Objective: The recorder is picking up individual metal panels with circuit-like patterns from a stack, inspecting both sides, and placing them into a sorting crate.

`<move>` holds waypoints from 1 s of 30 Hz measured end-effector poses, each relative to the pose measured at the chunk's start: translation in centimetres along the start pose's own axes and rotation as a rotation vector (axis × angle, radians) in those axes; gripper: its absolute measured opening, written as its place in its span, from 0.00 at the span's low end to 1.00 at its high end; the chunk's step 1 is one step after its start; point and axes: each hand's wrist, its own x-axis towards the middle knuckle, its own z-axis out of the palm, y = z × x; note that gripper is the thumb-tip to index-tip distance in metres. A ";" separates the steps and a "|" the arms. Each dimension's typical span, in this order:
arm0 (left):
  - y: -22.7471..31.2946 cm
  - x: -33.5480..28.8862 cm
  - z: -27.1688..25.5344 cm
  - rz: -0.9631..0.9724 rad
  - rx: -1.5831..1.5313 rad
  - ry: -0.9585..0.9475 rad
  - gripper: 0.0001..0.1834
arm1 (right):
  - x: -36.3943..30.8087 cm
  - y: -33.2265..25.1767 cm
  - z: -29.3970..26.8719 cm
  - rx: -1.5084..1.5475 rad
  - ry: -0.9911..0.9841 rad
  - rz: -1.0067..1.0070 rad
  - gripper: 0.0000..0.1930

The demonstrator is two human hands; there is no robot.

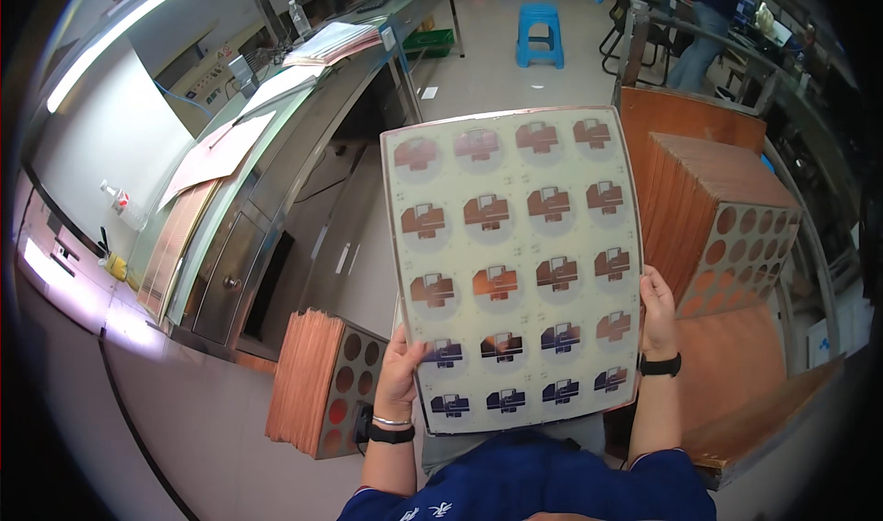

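A large, thin circuit board panel (524, 314) is held up in front of me, its pale face turned toward me. Rows of shiny copper patterns cover it, each inside a faint round outline. My left hand (401, 371) grips the lower left edge, thumb on the face. On the right edge, a little higher, my right hand (657, 311) is closed round the border. The fingers behind the panel are hidden.
Copper-edged panel stacks stand at lower left (308, 383) and in a wooden-sided rack (704, 107) at right. A glass-topped bench (253, 158) with papers runs along the left. Farther off are a blue stool (540, 35) and a person (708, 24).
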 end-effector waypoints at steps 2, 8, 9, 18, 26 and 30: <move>0.9 0.8 -0.9 0.030 -0.055 -0.030 0.19 | 0.3 0.5 -0.5 -0.031 -0.019 -0.033 0.14; 4.6 3.1 2.4 0.279 0.070 0.065 0.12 | -0.3 -1.9 2.1 -0.085 -0.071 -0.203 0.16; 5.1 3.1 2.9 0.341 0.107 0.054 0.11 | -0.3 -2.6 2.5 -0.142 -0.067 -0.261 0.16; 5.4 4.3 5.4 0.587 0.224 0.053 0.08 | 3.9 -3.0 2.8 -0.062 -0.032 -0.481 0.07; 2.8 4.2 4.0 0.218 0.176 0.099 0.18 | 6.1 2.8 -1.7 0.513 -0.087 0.004 0.16; 2.2 3.4 4.1 0.014 -0.222 -0.008 0.22 | 3.6 2.7 -1.0 0.632 -0.083 0.158 0.17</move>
